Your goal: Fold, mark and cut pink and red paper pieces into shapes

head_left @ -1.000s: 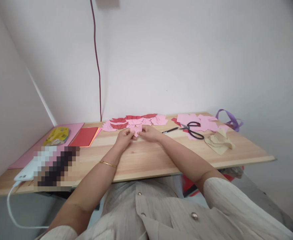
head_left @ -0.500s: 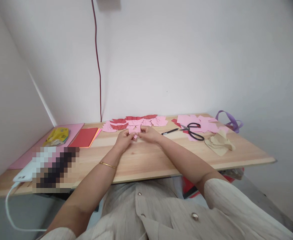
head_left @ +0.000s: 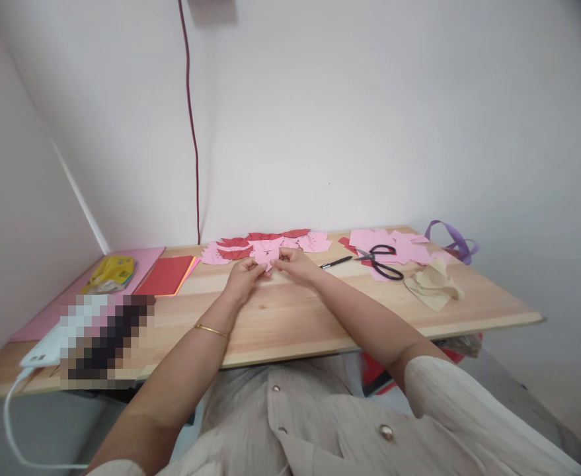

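A small piece of pink paper (head_left: 269, 259) is held up between both hands, just above the wooden table (head_left: 290, 317). My left hand (head_left: 245, 279) pinches its left side, thumb on top. On its right side my right hand (head_left: 294, 264) grips the edge between thumb and fingers. Behind it, red and pink paper cutouts (head_left: 235, 253) with jagged edges lie in an overlapping row and partly blend with the held piece. A black pen (head_left: 337, 262) rests just right of my right hand.
Black-handled scissors (head_left: 379, 259) lie open by pink paper scraps (head_left: 409, 248). Further right are a crumpled beige cloth-like piece (head_left: 435, 284) and a purple ribbon (head_left: 456, 238). At left sit red paper sheets (head_left: 165, 276), a yellow packet (head_left: 109, 274) and a white corded device (head_left: 47, 350).
My hands have drawn slightly apart, and the pink paper between them shows wider and flatter. The view has shifted a little; the objects on the table stay put.
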